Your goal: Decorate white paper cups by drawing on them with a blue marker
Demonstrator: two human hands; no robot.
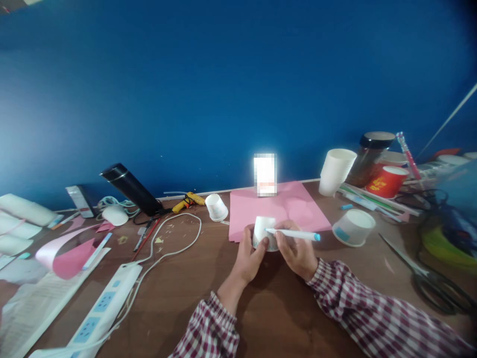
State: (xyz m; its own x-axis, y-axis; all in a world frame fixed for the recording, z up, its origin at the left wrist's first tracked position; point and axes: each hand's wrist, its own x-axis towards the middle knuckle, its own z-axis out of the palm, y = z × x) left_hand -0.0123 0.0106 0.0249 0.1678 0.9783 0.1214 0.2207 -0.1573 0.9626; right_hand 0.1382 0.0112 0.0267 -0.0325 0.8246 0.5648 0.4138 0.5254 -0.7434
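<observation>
Paper cup (264, 231): small, white, held upside down at the near edge of the pink sheet (278, 206).
Left hand (249, 256): fingers closed round the cup's left side.
Right hand (296, 251): clamped on a white marker (292, 233) with a blue cap, tip touching the cup, barrel pointing right.
Counter (276, 308): brown wood, bare in front of the pink sheet, between the two checked sleeves.
Left of pink sheet: tipped white cup (216, 207), yellow glue gun (189, 201), white cable, power strip (102, 311).
Right of pink sheet: white bowl-shaped cup (353, 227) just beside its edge, scissors (428, 278) farther right.
Behind pink sheet: blue wall.
</observation>
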